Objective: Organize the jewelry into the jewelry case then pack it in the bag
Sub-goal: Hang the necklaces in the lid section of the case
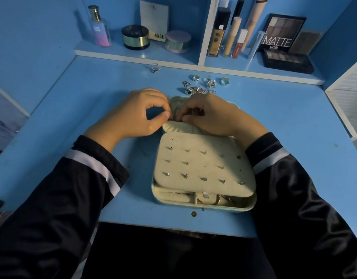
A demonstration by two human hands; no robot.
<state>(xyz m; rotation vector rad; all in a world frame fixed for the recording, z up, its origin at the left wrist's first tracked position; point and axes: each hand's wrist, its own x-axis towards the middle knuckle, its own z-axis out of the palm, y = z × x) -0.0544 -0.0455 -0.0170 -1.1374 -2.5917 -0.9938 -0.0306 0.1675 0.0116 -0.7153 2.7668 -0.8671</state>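
Left hand (133, 115) and right hand (212, 115), curled to narrow pinches, meet over the open jewelry case's (224, 209) far lid, likely fastening a piece too small to make out; loose jewelry (199, 89) lies just beyond right knuckles.

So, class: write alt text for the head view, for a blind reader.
A left hand and right hand meet, fingertips close together, over the far half of an open cream jewelry case on a blue desk; whether they hold anything is unclear. Earrings stud its padded panel, and loose rings and chains lie beyond, below a shelf of cosmetics.
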